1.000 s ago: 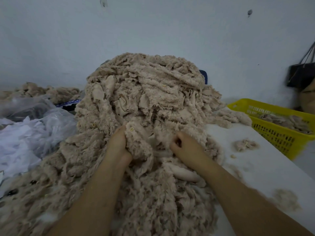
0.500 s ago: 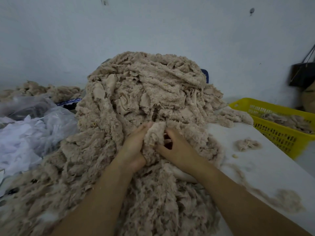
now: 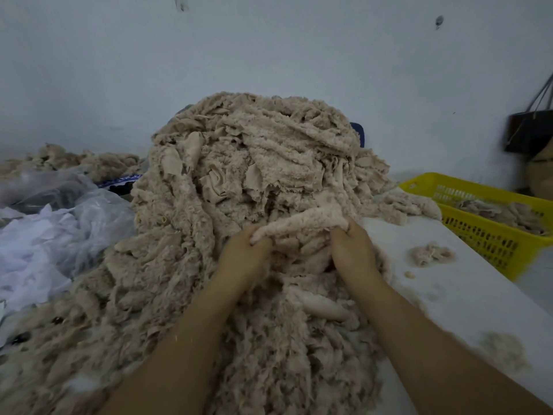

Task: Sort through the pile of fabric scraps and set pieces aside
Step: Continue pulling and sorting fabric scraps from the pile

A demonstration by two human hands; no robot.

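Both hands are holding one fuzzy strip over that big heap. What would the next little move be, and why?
Probably lift the strip clear of the pile and carry it right toward the yellow basket: left hand and right hand each grip an end, and the basket already holds similar scraps.

dim, flat light with a cool blue-grey cast, plainest on the wall [image 3: 269, 55]. shadows are soft: dark pockets among the folds of the pile [image 3: 254, 163], whose middle is fairly sharp. the scrap [image 3: 302, 224] looks paler and pinker than the rest. the plastic [image 3: 89, 214] has a faint sheen. the basket [image 3: 478, 244] and bag [image 3: 529, 133] at the right edge are smeared with blur. the forearms [image 3: 185, 354] go soft toward the bottom. the wide lens stretches the table [image 3: 449, 295] toward the corner.
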